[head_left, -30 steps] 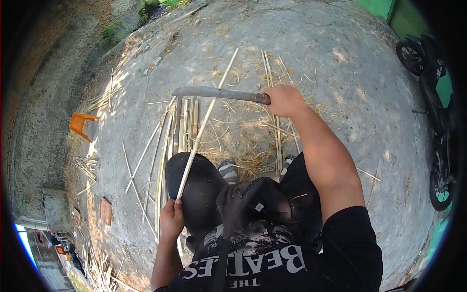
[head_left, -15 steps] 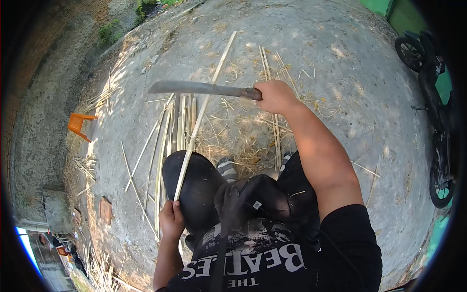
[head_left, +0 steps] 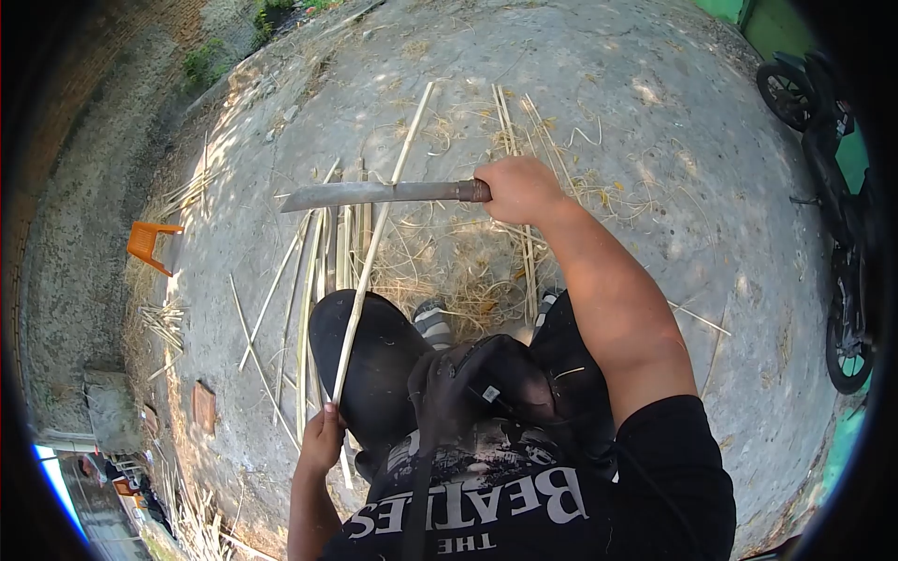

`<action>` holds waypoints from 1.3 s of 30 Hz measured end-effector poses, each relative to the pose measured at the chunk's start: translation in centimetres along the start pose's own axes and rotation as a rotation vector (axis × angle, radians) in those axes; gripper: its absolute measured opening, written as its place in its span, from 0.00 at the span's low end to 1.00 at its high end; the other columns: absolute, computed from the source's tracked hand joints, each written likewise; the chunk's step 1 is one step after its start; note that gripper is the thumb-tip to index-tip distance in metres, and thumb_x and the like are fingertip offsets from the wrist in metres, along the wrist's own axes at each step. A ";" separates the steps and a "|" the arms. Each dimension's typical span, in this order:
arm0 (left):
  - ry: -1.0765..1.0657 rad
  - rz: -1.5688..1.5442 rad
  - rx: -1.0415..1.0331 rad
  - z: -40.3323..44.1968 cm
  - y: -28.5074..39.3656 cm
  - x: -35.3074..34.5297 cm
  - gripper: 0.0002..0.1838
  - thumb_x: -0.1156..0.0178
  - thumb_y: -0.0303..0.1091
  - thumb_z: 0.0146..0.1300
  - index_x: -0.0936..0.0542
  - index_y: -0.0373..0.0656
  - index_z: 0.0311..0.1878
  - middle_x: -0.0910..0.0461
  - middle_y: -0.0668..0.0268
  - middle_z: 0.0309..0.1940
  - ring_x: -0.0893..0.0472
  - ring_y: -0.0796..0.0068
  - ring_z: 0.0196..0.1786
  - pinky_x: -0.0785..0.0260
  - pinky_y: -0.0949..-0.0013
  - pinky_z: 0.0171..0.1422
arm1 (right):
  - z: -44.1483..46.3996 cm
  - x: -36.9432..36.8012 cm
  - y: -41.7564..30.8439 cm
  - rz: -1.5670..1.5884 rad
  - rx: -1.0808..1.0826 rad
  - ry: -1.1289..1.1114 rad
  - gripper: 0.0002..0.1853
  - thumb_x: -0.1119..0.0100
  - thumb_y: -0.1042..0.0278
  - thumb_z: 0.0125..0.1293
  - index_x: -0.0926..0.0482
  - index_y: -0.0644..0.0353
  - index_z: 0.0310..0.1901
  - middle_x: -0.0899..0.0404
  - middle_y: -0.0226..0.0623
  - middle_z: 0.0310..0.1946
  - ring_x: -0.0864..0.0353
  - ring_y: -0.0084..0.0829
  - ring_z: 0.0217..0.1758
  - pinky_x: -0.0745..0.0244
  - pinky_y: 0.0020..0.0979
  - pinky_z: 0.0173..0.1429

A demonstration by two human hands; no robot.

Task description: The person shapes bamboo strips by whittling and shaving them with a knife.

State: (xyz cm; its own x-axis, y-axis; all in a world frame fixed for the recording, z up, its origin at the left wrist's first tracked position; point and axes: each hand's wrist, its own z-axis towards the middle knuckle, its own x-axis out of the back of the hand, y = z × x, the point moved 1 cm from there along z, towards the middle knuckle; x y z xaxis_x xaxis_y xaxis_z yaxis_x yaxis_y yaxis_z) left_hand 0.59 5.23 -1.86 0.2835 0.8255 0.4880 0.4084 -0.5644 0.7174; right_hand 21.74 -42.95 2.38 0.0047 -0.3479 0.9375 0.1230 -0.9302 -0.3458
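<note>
- Grey yard ground [head_left: 673, 234], thin shavings [head_left: 458, 299] scattered between the feet.
- Pale strip [head_left: 409, 140]: slanted over the left knee [head_left: 383, 351], far end beyond the blade.
- Left hand [head_left: 323, 438]: narrow pinch on the strip's near part.
- Right hand [head_left: 521, 190]: fist closed around handle of long knife [head_left: 426, 191]; blade crosses strip.
- Step, judged: shaving the strip. Next stroke calls for steady pinch, shallow blade angle.

Over the last half second, the left hand [head_left: 323, 439] and the pale strip [head_left: 360, 294] drew back toward the shirt [head_left: 468, 500], and the machete [head_left: 412, 192] came nearer too.
</note>
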 end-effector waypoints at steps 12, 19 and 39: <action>0.228 0.446 -0.263 -0.6 2.0 -1.8 0.29 0.56 0.51 0.84 0.25 0.35 0.32 0.24 0.50 0.21 0.21 0.49 0.26 0.33 0.51 0.33 | -0.4 0.9 -1.3 -0.017 0.014 -0.265 0.09 0.36 0.65 0.57 0.13 0.48 0.40 0.12 0.40 0.39 0.13 0.47 0.48 0.18 0.49 0.52; 0.245 0.524 -0.272 -0.2 1.7 -1.4 0.28 0.55 0.51 0.83 0.26 0.36 0.32 0.24 0.45 0.21 0.22 0.36 0.27 0.34 0.45 0.32 | -1.2 -1.4 -3.7 -0.080 0.228 -0.225 0.06 0.35 0.65 0.55 0.15 0.49 0.35 0.14 0.39 0.34 0.13 0.48 0.43 0.20 0.50 0.46; 0.138 0.456 -0.261 0.1 2.9 -1.0 0.29 0.57 0.52 0.84 0.28 0.34 0.34 0.26 0.46 0.23 0.24 0.44 0.27 0.35 0.49 0.35 | 0.5 -2.3 0.1 0.020 -0.056 -0.042 0.07 0.33 0.65 0.57 0.14 0.49 0.38 0.13 0.39 0.36 0.12 0.47 0.44 0.18 0.48 0.49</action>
State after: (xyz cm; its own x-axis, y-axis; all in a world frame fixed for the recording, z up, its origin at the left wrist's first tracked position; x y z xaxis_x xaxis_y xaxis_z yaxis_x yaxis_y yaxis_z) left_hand 1.53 2.77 -0.33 0.2575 0.4999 0.8269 0.0366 -0.8602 0.5087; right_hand 22.23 -42.22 0.20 0.0483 -0.3622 0.9309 0.0670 -0.9287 -0.3648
